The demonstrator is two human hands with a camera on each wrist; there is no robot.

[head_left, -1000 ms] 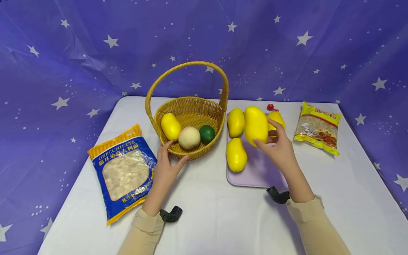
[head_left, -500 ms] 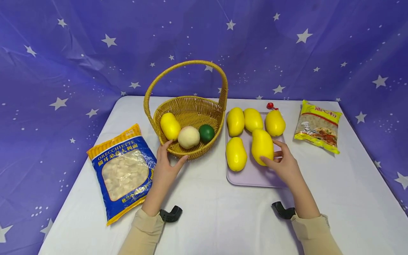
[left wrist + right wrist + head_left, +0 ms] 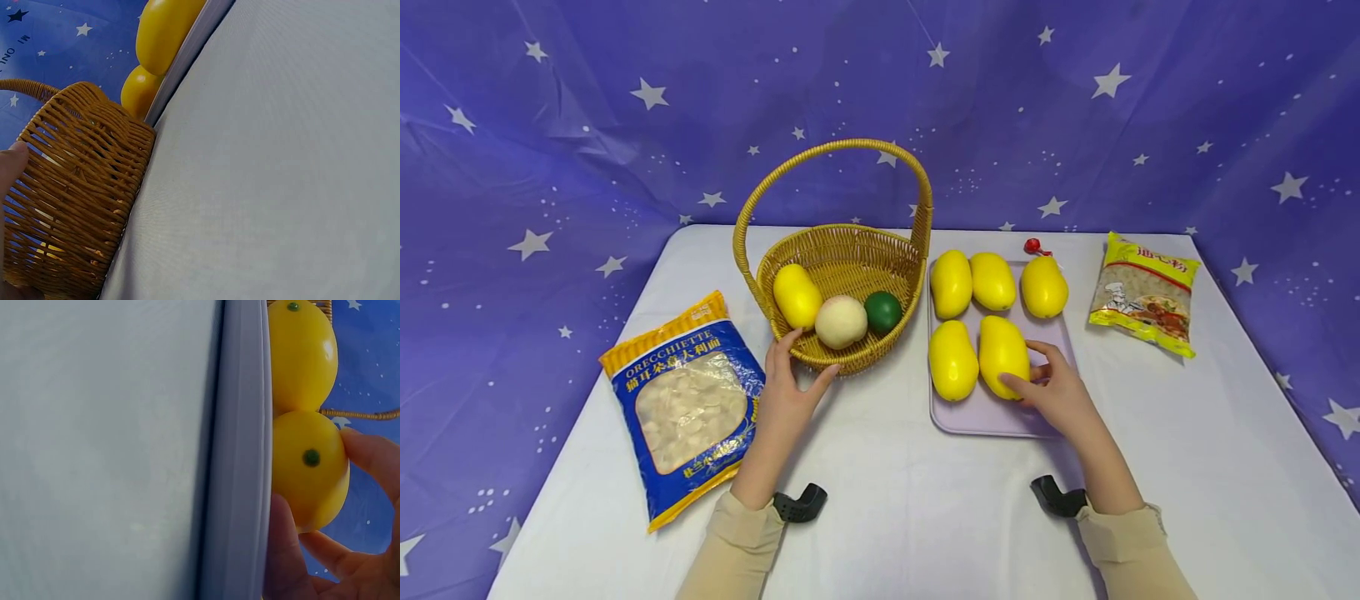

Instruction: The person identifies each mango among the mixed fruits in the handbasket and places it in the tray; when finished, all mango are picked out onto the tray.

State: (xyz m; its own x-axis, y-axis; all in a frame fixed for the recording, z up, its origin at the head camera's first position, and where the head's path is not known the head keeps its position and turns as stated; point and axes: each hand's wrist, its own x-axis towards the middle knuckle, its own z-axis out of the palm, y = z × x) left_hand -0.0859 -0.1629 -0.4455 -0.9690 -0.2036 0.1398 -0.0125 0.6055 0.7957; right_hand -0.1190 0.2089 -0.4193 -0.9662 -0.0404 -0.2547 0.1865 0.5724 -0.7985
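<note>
My right hand holds a yellow mango low over the lilac tray, thumb on its near side and fingers on its right. In the right wrist view this mango shows a green stem spot and meets a neighbouring mango. My left hand rests its spread thumb and fingers at the front rim of the wicker basket. Inside the basket lie a yellow mango, a pale peach-like fruit and a dark green round fruit. Several more mangoes sit on the tray.
A blue and orange orecchiette bag lies left of the basket. Behind the tray is a small red item; a yellow pasta bag lies to its right. A starry purple cloth hangs behind the white table.
My right hand has brought its mango toward the front of the tray, then slightly left beside the front-left mango. My left hand stays at the basket rim.
</note>
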